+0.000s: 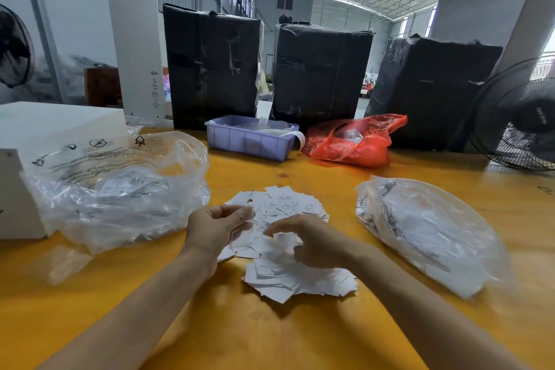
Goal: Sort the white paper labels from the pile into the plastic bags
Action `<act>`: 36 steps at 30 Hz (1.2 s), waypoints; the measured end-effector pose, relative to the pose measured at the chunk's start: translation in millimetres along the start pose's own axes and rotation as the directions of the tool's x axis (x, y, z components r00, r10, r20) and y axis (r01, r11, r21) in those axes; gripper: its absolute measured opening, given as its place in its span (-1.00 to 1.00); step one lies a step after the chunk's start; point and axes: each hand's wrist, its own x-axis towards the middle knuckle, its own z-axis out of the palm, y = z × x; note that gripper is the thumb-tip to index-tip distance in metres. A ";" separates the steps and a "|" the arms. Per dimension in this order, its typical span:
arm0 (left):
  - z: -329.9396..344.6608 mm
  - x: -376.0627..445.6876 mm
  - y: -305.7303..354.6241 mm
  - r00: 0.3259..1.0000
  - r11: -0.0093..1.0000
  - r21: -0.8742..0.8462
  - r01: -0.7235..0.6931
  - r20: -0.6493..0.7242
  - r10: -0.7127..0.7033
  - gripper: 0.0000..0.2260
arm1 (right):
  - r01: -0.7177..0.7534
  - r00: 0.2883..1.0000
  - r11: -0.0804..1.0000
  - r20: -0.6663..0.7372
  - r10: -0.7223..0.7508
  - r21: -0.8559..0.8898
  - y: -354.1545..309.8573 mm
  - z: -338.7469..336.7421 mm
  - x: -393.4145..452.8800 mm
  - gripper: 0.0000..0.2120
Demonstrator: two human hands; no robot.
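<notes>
2 hands work the pile of white labels (285, 237) mid-desk: left hand (217, 227) curled, seemingly pinching labels (blurry), right hand (312, 245) loosely curled, grip unclear. Picking step, I judge; next, drop into left bag (120, 186) or right bag (426, 231).

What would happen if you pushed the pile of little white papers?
The pile of labels would probably slide and scatter, since it is loose, thin slips overlapping on the smooth yellow table. Each slip looks light and bendy; the fan nearby might blow them about.
</notes>
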 end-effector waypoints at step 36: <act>20.4 -35.8 2.7 0.936 0.964 0.258 -0.061 0.350 -0.034 -0.73 | 0.031 0.881 0.543 -0.279 0.381 0.839 -22.8 -30.2 -50.9 -0.93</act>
